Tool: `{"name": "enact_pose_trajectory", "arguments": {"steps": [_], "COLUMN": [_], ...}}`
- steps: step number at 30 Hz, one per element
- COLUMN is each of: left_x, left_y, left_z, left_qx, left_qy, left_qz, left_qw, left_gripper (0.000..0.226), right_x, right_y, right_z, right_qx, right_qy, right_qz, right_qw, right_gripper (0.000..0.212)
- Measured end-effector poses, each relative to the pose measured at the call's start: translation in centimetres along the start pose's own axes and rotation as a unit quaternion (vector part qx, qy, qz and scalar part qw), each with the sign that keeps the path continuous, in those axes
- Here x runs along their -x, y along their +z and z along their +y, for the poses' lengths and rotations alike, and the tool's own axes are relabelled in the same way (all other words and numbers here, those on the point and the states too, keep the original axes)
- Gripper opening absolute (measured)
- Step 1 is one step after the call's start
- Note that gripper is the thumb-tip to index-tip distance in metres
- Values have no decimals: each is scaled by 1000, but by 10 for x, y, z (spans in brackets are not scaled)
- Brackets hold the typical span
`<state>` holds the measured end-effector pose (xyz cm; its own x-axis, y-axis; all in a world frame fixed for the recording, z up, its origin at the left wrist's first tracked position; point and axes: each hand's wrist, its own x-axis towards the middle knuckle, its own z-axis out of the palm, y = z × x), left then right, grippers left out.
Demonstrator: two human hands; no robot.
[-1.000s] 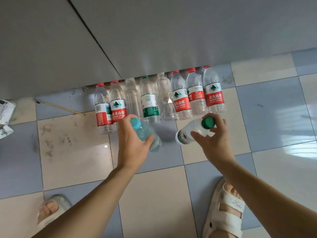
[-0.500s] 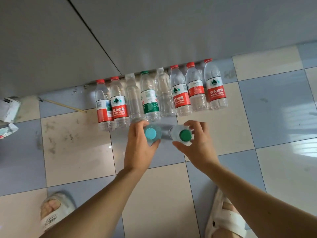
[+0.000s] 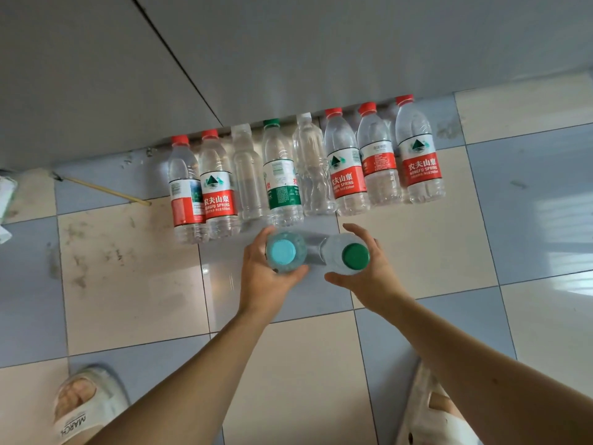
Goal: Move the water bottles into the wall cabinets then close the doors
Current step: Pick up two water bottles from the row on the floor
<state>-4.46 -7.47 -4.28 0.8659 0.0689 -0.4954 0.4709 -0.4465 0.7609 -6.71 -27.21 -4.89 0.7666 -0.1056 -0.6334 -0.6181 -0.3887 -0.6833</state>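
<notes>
My left hand (image 3: pixel 264 277) grips a clear bottle with a light blue cap (image 3: pixel 282 251), held upright so its cap faces me. My right hand (image 3: pixel 369 277) grips a clear bottle with a dark green cap (image 3: pixel 355 256), also upright. The two bottles touch side by side above the tiled floor. Beyond them a row of several water bottles (image 3: pixel 345 168) lies along the base of the grey cabinet doors (image 3: pixel 288 53), which are closed; most have red caps and red labels, one has a green label (image 3: pixel 282 187), two are unlabelled.
The floor has blue and beige tiles (image 3: pixel 128 277), stained at the left. A thin wooden stick (image 3: pixel 106 189) lies by the cabinet base. White packaging (image 3: pixel 6 194) sits at the left edge. My sandalled feet (image 3: pixel 83 403) are at the bottom corners.
Both bottles swung from tilted to upright and came together, caps facing me. My hands moved closer together and slightly nearer to me.
</notes>
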Motion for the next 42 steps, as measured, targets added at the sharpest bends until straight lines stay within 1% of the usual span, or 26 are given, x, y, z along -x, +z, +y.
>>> {"name": "enact_pose_trajectory", "arguments": {"steps": [3,7,10,16,20,23,25,29,33,38,42], "left_x": [-5,-2,3,26,49,68,85,131,181,243,281], "left_y": [6,0,-13,-50,-88,-123,-151,-211,-276,-363,-435], "left_z": [0,11,27,84,153,212,254,346,441,539,600], "left_qx": [41,59,65,95,109,117,122,114,138,162,147], "left_qy": [-39,-85,-107,-102,-84,-54,-26,47,101,171,245], "left_qz": [-1,14,11,-7,1,14,28,35,40,69,74], "left_qw": [998,995,992,990,990,992,992,992,985,970,956], "left_gripper": [73,63,55,54,47,46,50,54,53,42,42], "right_x": [-5,0,12,47,83,113,137,193,260,344,400], "right_y": [6,6,-1,-30,-66,-92,-110,-149,-185,-216,-221], "right_z": [-1,-8,-22,-78,-145,-202,-245,-340,-438,-551,-633], "right_qx": [-16,-71,-96,-83,-85,-91,-87,-69,-79,-112,-116], "right_qy": [-2,25,38,32,6,-22,-45,-97,-146,-224,-290], "right_qz": [6,33,52,50,40,39,44,49,54,26,18], "right_qw": [1000,997,993,995,996,995,994,992,985,968,950], "right_gripper": [81,71,64,59,54,56,58,61,65,52,50]}}
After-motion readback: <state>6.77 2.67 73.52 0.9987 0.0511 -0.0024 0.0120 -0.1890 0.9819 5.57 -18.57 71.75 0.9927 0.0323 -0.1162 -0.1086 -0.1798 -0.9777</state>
